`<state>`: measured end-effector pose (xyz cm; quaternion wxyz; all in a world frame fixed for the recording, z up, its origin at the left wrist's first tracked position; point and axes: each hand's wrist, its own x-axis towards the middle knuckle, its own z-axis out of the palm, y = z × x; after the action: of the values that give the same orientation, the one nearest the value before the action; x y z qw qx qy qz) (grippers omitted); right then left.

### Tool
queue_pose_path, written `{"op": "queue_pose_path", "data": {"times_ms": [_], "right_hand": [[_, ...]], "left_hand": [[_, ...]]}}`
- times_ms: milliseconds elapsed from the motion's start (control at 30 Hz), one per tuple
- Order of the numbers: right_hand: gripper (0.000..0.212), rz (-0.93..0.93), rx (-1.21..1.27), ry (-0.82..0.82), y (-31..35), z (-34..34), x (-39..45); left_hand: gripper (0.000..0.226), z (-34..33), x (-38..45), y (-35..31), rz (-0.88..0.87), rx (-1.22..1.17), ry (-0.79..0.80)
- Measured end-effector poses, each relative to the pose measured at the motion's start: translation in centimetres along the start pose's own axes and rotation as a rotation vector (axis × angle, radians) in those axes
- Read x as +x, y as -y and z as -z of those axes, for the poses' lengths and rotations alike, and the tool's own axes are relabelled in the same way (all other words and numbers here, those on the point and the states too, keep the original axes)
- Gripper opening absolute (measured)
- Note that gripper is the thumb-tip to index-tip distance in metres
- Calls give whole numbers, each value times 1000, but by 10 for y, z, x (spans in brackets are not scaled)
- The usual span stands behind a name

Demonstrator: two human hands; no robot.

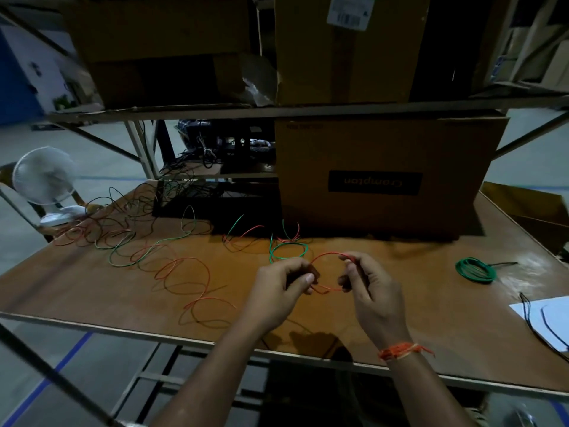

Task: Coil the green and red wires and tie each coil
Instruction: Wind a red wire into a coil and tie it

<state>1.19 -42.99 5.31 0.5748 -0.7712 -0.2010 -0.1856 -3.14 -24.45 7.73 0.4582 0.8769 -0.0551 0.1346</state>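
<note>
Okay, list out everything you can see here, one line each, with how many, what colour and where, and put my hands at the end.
red wire loop: one, red, held above the table's middle
loose wires: several, red and green, strewn over the table's left half
green coil: one, green, wound, on the table's right
black wires: two or so, black, over the paper at right
paper sheet: one, white, table's right edge
table: one, brown
Crompton box: one, brown cardboard, back of table
fan: one, white, far left
shelf boxes: at least two, brown, on the shelf above
wrist thread: one, orange, right wrist
left hand: pinching the loop
right hand: pinching the loop
</note>
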Motion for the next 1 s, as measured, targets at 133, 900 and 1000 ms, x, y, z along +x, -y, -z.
{"op": "queue_pose_path", "data": {"times_ms": [133,900,1000], "right_hand": [[11,-61,-80,-8,-3,2,1],[14,-504,499,54,4,-18,0],[15,-534,501,35,2,-19,1]], "left_hand": [[13,-2,0,0,178,-369,-85],[32,-19,-3,-5,556,-949,-247],[30,-20,-3,-9,571,-948,-222]]}}
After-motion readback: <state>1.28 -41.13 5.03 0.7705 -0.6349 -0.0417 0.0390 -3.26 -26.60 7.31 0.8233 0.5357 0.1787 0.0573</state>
